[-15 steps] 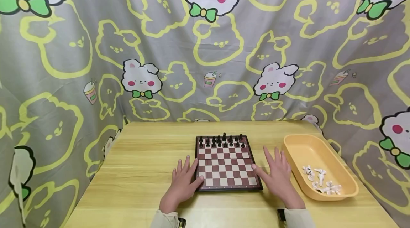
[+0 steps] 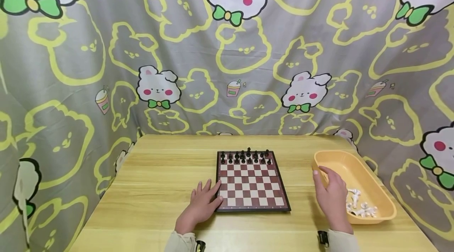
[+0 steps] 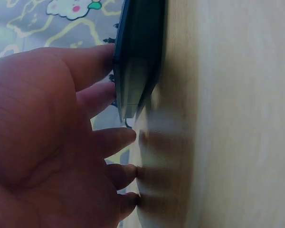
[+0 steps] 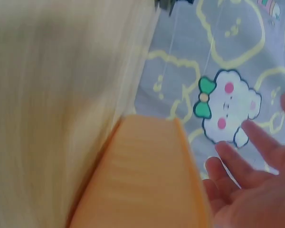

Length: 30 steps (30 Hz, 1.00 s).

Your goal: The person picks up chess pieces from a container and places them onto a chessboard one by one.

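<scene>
A chessboard (image 2: 253, 185) lies on the table, with black chess pieces (image 2: 249, 160) standing in two rows at its far end. My left hand (image 2: 201, 203) rests at the board's left edge; in the left wrist view the thumb and index finger touch the board's rim (image 3: 133, 71) and the other fingertips meet the table. My right hand (image 2: 331, 197) hovers over the near left side of an orange plastic tray (image 2: 347, 161), its fingers loosely bent with nothing in them. White chess pieces (image 2: 361, 206) lie jumbled in the tray, partly hidden by that hand.
The wooden table (image 2: 159, 173) reaches back to a grey patterned curtain (image 2: 198, 55), which also hangs along both sides. The tray's raised wall (image 4: 147, 175) stands beside the right hand in the right wrist view.
My right hand has left the chessboard's right edge and moved right, over the tray. The left hand has stayed by the board's left edge.
</scene>
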Tool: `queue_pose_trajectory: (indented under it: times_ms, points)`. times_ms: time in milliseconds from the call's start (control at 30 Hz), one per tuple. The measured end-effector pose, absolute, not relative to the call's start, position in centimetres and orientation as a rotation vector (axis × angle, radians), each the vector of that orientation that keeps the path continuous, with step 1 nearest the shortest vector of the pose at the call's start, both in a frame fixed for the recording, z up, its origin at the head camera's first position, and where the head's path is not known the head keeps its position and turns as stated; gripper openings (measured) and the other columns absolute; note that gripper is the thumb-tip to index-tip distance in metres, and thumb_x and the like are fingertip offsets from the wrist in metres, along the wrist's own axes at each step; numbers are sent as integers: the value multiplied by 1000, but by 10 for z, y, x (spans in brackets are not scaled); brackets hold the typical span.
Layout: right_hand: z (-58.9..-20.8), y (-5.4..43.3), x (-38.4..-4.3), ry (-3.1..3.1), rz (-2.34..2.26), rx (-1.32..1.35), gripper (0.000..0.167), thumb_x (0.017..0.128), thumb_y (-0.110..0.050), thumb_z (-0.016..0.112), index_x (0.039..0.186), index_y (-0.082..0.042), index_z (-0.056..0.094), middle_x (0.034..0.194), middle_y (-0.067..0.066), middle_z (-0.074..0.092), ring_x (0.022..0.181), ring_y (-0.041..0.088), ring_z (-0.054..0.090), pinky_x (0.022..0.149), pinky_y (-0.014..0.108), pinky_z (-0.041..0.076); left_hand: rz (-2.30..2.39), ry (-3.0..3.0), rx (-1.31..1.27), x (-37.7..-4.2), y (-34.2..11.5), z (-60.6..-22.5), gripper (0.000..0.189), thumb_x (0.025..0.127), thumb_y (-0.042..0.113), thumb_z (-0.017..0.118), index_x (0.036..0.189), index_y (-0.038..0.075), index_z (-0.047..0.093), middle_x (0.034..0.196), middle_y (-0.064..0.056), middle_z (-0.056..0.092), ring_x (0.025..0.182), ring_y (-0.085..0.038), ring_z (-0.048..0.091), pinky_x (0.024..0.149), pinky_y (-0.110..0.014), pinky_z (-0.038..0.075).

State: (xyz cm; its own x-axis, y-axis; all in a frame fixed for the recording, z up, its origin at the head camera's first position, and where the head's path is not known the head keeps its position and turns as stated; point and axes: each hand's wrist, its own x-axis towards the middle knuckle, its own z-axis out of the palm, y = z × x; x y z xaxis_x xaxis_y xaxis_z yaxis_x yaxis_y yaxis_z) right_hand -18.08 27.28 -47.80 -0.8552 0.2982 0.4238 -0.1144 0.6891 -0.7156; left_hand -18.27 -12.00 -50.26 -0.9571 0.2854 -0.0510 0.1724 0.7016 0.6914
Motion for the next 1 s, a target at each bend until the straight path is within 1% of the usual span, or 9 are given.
queue_pose_trajectory:
  times_ms: [100,200,300,433,533,700,833,900,1000]
  points:
    - [-476,283,-178,-2352,1055,-284,44,107,-25,53,134,10,59,133,37,55,126,56,46,103,68,31,1088,2753,373,-183,-120,-503,55,108,33,53,157,11,46,161,-34,29,150,-62,8,116,-77,4]
    - [-477,294,-178,-2331,1013,-414,42,106,-22,52,131,10,61,125,38,60,117,53,54,97,64,37,1082,2757,370,-184,-120,-504,55,108,33,53,157,11,46,161,-34,30,150,-61,8,117,-76,4]
    - [-478,303,-177,-2324,978,-524,40,104,-19,50,128,10,63,121,36,63,111,51,58,93,62,39,1078,2760,365,-183,-120,-504,55,107,33,53,157,12,46,161,-34,30,150,-61,8,117,-76,4]
    - [-478,310,-173,-2379,963,-628,44,102,-20,45,132,9,61,127,37,60,115,54,54,95,65,36,1081,2758,364,-183,-120,-504,55,107,33,54,157,12,46,161,-34,31,150,-61,8,116,-76,4]
    - [-477,313,-172,-2435,942,-664,46,101,-21,46,135,8,58,132,40,56,118,59,50,96,69,35,1085,2758,362,-184,-121,-504,55,107,33,54,157,11,47,160,-34,31,150,-62,9,116,-77,4]
    - [-478,314,-174,-2596,863,-665,48,101,-20,46,140,8,55,136,41,53,113,65,50,87,71,40,1088,2761,355,-184,-122,-504,55,107,33,55,156,11,47,160,-34,32,150,-62,9,116,-76,4]
    - [-478,317,-175,-2701,830,-661,48,103,-18,43,143,7,51,140,41,49,113,67,49,87,71,41,1089,2765,360,-184,-122,-504,55,107,33,55,156,11,48,160,-34,33,149,-62,10,116,-77,5]
    - [-479,319,-176,-2744,815,-676,48,104,-18,41,143,8,51,140,41,49,113,68,48,88,71,42,1089,2769,367,-184,-122,-504,55,106,33,55,155,10,49,159,-34,33,149,-62,11,116,-77,5]
    - [-479,324,-178,-2845,795,-686,49,105,-23,36,140,8,53,138,41,51,112,67,50,85,69,45,1091,2772,370,-184,-121,-504,55,106,33,56,155,10,49,159,-34,34,149,-62,11,116,-76,6]
